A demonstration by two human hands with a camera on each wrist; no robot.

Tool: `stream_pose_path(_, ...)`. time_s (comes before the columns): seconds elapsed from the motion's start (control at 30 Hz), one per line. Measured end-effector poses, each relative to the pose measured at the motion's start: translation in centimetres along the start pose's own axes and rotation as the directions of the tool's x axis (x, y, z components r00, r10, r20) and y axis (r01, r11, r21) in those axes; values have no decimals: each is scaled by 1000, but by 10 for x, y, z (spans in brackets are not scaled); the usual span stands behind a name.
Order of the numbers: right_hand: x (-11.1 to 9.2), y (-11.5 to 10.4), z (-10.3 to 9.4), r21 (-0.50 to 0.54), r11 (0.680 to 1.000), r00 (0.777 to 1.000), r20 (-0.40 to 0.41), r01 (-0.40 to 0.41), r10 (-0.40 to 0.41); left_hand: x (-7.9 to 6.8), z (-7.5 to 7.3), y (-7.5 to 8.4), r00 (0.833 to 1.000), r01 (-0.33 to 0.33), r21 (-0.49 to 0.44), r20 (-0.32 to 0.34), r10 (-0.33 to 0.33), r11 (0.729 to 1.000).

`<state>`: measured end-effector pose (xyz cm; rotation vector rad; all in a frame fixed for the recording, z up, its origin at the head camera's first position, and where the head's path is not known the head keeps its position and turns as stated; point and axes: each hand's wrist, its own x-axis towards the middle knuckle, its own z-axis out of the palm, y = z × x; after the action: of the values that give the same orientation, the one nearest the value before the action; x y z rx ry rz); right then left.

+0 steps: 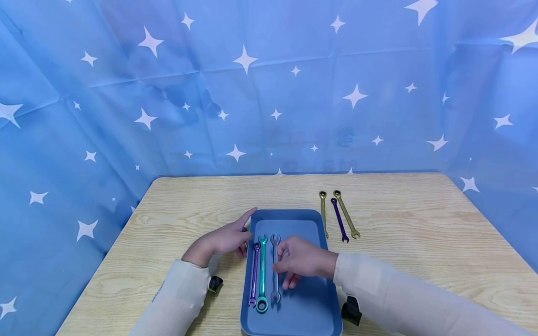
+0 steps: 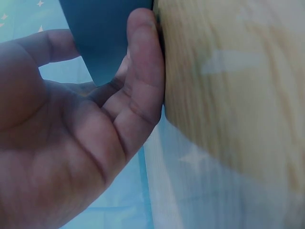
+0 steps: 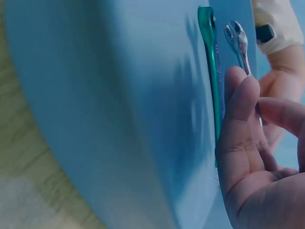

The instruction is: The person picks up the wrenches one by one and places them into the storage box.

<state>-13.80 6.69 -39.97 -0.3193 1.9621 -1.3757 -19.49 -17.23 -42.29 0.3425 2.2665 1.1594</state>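
My right hand pinches a silver open-end wrench between thumb and fingers, over the blue tray. In the right wrist view, the forked end of the silver wrench sticks out past the fingertips of the right hand. To its left, a green wrench and a purple wrench lie side by side lengthwise in the tray. My left hand grips the tray's left side near the far corner. In the left wrist view, the tray wall passes between thumb and curled fingers.
Beyond the tray's right side, a gold wrench, a dark purple wrench and a larger gold wrench lie on the wooden table. A blue curtain with white stars hangs behind the table and along its sides.
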Motion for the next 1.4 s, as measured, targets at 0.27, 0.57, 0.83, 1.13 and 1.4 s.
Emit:
stream_pose_path(0.27,3,2,0,-22,998,998,18,-67,68,-1,0,0,1000,-3,-1,2,3,1000)
stream_pose_path(0.57,6,5,1,-46,995,996,18,-85,86,-1,1,2,1000,3,-9,0,-3,1000)
stream_pose_path(0.83,8,11,3,-38,997,997,-3,-73,73,-1,0,1,1000,3,-13,1,-3,1000)
stream_pose_path(1.13,11,16,7,-20,998,997,-37,-66,65,0,0,0,1000,-3,-14,6,3,1000)
stream_pose_path(1.4,13,18,11,-32,998,998,-52,-45,44,1,0,-1,1000,3,-12,7,-3,1000)
